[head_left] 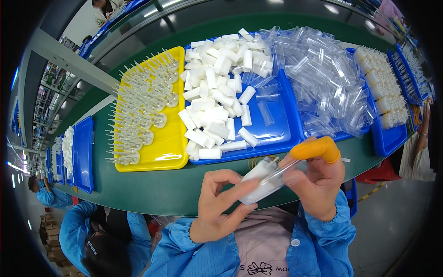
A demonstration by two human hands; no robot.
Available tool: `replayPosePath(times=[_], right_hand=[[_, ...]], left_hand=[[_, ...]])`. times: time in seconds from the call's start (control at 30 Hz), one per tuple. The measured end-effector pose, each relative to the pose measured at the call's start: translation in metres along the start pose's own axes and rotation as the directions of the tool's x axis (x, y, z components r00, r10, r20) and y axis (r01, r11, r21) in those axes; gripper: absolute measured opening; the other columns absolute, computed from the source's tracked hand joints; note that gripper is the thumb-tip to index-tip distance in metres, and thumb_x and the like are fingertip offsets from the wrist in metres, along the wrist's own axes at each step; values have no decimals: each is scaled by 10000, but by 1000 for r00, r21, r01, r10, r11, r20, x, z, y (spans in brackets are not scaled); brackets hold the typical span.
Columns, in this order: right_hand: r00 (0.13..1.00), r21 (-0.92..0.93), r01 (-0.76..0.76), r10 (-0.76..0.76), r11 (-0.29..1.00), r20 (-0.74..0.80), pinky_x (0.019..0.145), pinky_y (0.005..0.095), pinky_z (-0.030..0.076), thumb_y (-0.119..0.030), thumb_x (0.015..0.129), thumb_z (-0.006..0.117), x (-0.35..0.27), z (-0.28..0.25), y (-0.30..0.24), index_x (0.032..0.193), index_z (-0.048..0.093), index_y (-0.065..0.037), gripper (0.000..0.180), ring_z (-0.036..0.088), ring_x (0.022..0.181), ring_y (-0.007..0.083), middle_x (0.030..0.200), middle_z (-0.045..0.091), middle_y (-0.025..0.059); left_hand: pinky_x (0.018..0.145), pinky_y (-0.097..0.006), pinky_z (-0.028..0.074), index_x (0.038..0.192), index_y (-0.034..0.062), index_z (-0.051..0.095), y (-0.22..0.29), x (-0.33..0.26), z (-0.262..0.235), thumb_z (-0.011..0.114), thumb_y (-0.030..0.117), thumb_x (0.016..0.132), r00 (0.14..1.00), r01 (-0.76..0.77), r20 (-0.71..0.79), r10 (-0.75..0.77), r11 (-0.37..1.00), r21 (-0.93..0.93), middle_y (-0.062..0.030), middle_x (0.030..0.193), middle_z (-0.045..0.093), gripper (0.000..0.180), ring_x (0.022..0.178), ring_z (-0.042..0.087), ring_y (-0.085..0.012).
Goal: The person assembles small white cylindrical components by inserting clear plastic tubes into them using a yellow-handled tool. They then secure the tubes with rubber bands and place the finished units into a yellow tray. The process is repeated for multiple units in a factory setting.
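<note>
My left hand (220, 201) pinches a white rectangular block (259, 173) with clear plastic around part of it, held in front of my chest. On the other side my right hand (318, 180), with an orange finger cot (318, 149) on one finger, grips a clear plastic sleeve (287, 169) against the same block. Motion blurs the fingertips, and how far the sleeve covers the block I cannot tell. Just beyond my hands lies a blue tray (277, 131) with a heap of white blocks (210, 99). A blue tray at its right bears piled clear plastic sleeves (323, 78).
To the left, a yellow tray (173, 138) holds rows of whitish parts with thin upright stems (143, 101). Far right, another blue tray (390, 141) carries packed white pieces (380, 87). All stand on a green bench (161, 189). A person in blue (99, 240) sits at my left.
</note>
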State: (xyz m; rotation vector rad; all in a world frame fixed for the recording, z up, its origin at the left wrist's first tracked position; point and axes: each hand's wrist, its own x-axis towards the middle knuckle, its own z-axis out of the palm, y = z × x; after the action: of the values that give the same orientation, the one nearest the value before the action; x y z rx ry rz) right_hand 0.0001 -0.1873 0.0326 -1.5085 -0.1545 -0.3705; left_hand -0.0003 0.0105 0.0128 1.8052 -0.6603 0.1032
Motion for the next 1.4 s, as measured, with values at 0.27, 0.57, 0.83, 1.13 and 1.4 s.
replayPosePath(times=[0.27, 0.57, 0.83, 1.13, 1.4], right_hand=[[986, -197, 162, -152, 967, 66, 715, 286, 470, -114, 756, 744, 13, -14, 0, 947, 640, -5, 243, 604, 829, 212, 885, 646, 111], [952, -611, 289, -289, 737, 101, 899, 457, 389, -143, 708, 763, 11, -13, -18, 835, 673, -56, 178, 565, 927, 245, 846, 649, 39], [990, -400, 138, -136, 906, 35, 889, 455, 391, -131, 691, 774, -4, -3, -7, 833, 662, -57, 196, 550, 898, 241, 844, 644, 35], [974, -497, 195, -225, 846, 0, 946, 475, 353, -158, 718, 747, -21, 5, 0, 933, 659, -43, 259, 545, 991, 264, 948, 650, 58], [974, -619, 193, -74, 762, 213, 1048, 509, 254, -166, 685, 707, -17, 20, -10, 1274, 489, -19, 645, 404, 1265, 351, 1378, 432, 175]], left_hand=[[871, -325, 452, 1120, -12, 601, -22, -3, 0, 769, -11, 681, 984, 60, -152, -96, 973, -223, -151, 1158, 510, 470, 1035, 538, -225], [950, -356, 452, 1183, -53, 541, -18, 5, 8, 718, 13, 774, 853, 283, 31, -521, 413, -866, -146, 1210, 508, 450, 1113, 543, -231], [958, -354, 463, 1151, -70, 545, -23, -1, 17, 721, -5, 771, 949, 156, -70, -307, 654, -740, -128, 1175, 483, 423, 1064, 562, -218], [941, -349, 477, 1166, -79, 523, -23, -5, 18, 715, -26, 771, 966, 146, -32, -258, 641, -754, -118, 1147, 482, 443, 1060, 564, -215], [929, -305, 452, 1379, 22, 341, -16, 5, 14, 649, -42, 799, 839, 375, 219, -498, 237, -896, -79, 1172, 483, 660, 1092, 543, -180]])
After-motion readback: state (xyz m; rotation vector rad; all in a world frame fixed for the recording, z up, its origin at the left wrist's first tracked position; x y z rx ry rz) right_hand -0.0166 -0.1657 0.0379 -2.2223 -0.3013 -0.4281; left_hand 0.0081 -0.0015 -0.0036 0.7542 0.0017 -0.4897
